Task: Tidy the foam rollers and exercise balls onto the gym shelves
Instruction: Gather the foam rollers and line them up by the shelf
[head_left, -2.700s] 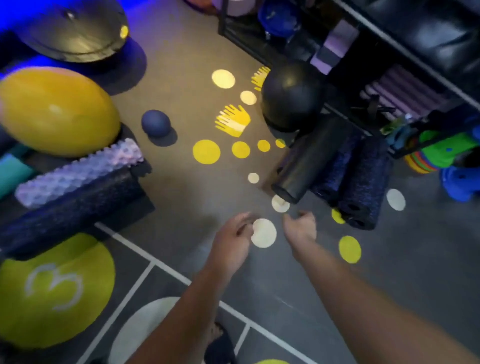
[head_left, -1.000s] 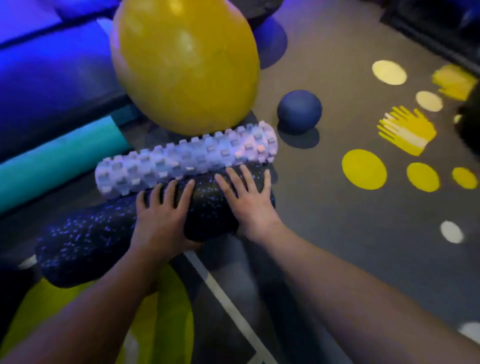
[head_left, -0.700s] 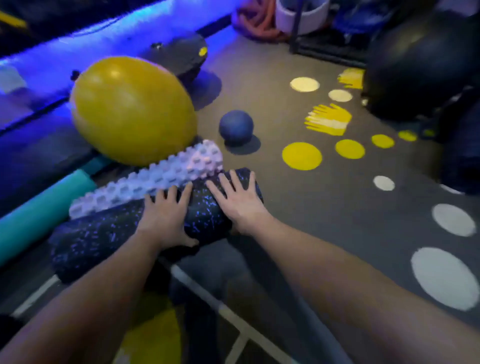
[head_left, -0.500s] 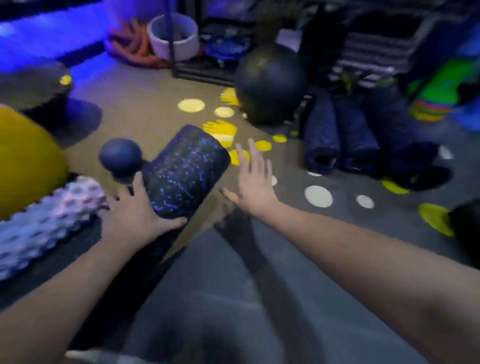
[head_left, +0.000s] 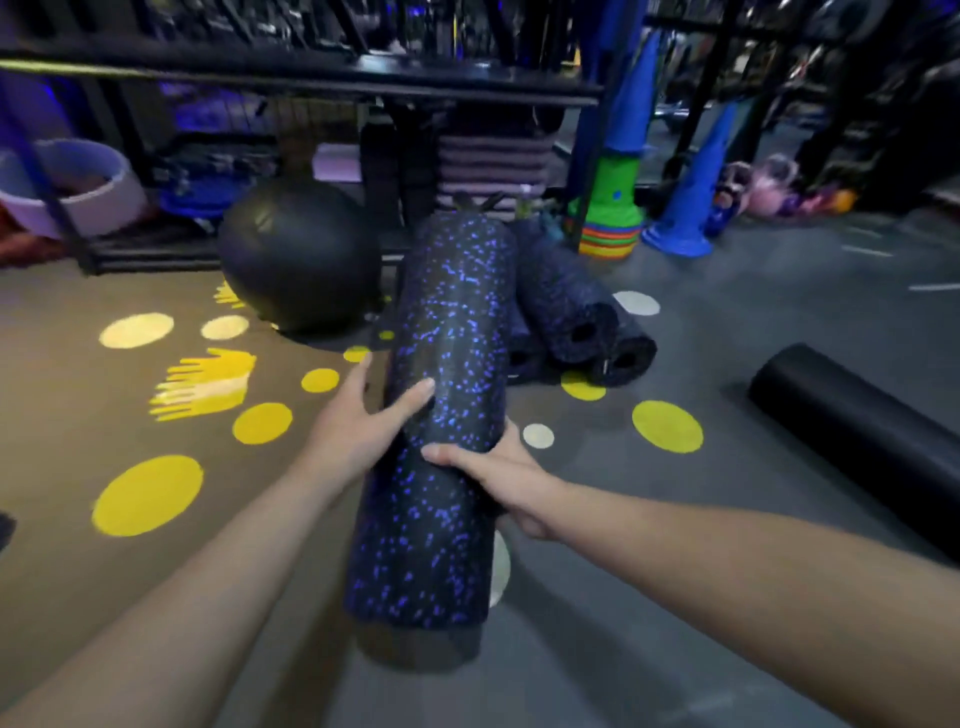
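At mid-frame, the left grip (head_left: 363, 431) and right grip (head_left: 498, 478) clasp a long black foam roller flecked with blue (head_left: 447, 415), held above the floor (head_left: 779, 322) and pointing to twelve o'clock. Matching flecked rollers (head_left: 576, 322) lie at one o'clock, and a big black exercise ball (head_left: 298, 254) at eleven.

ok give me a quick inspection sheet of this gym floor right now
surface: floor, grey and brown, painted with yellow and white dots
job's things: speckled foam roller held off the floor; pile of speckled rollers and black exercise ball on the floor before the shelves; plain black roller lying at right
clutter: stacked cones, white tub
hands: left hand and right hand both grip the speckled foam roller
cables: nothing seen
surroundings: racks of gym kit, too blurred to detail
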